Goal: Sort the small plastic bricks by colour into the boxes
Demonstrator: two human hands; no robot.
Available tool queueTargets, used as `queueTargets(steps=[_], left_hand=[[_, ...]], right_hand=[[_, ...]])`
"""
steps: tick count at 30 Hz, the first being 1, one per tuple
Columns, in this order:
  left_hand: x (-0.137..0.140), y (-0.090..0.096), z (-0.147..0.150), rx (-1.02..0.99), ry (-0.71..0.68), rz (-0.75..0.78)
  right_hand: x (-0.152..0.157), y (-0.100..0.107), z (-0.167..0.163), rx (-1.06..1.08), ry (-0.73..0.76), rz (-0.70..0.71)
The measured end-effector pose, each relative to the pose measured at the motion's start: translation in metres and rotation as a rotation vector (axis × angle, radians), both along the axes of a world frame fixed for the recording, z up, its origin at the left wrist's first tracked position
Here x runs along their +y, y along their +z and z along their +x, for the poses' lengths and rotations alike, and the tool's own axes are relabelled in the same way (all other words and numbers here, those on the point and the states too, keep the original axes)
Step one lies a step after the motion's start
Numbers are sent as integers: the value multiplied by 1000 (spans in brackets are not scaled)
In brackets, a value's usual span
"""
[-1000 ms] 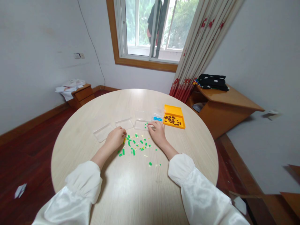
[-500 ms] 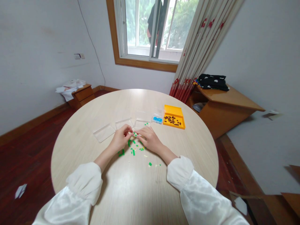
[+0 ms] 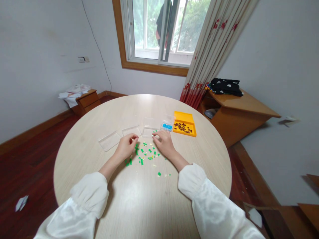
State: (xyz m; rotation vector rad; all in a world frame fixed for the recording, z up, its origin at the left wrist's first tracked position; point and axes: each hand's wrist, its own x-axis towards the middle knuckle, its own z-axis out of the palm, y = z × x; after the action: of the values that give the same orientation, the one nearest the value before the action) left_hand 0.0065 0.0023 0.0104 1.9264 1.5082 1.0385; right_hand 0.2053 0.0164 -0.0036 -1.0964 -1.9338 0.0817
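Observation:
My left hand point(image 3: 127, 145) hovers at the left side of a scatter of small green bricks point(image 3: 142, 161), its thumb and forefinger pinched together. Whatever may be between those fingertips is too small to make out. My right hand point(image 3: 164, 142) is at the front right of a clear plastic tray point(image 3: 147, 133), fingertips pinched by its edge. Any piece in that pinch cannot be made out either. Some green bits lie in the tray, partly covered by the right fingers. Pale and yellow pieces point(image 3: 152, 156) are mixed among the loose bricks between the hands.
Two more clear trays, a left one point(image 3: 109, 141) and a middle one point(image 3: 131, 130), lie on the round table point(image 3: 139, 205). Right of them are a clear box of blue pieces point(image 3: 166, 126) and an open yellow case point(image 3: 183, 117) with dark brown pieces.
My hands were together over the bricks; they have moved apart. The right has gone right and towards the clear tray, the left slightly left, uncovering more bricks between them.

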Motion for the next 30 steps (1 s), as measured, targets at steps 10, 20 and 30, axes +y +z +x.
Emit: queueTargets(steps=[10, 20, 30], left_hand=[[4, -9, -13, 425, -89, -42], [-2, 3, -4, 315, -77, 17], [-6, 3, 0, 90, -188, 269]], right_hand=[[13, -12, 9, 48, -235, -76], [9, -9, 6, 60, -164, -86], [-14, 7, -10, -68, 255, -108]])
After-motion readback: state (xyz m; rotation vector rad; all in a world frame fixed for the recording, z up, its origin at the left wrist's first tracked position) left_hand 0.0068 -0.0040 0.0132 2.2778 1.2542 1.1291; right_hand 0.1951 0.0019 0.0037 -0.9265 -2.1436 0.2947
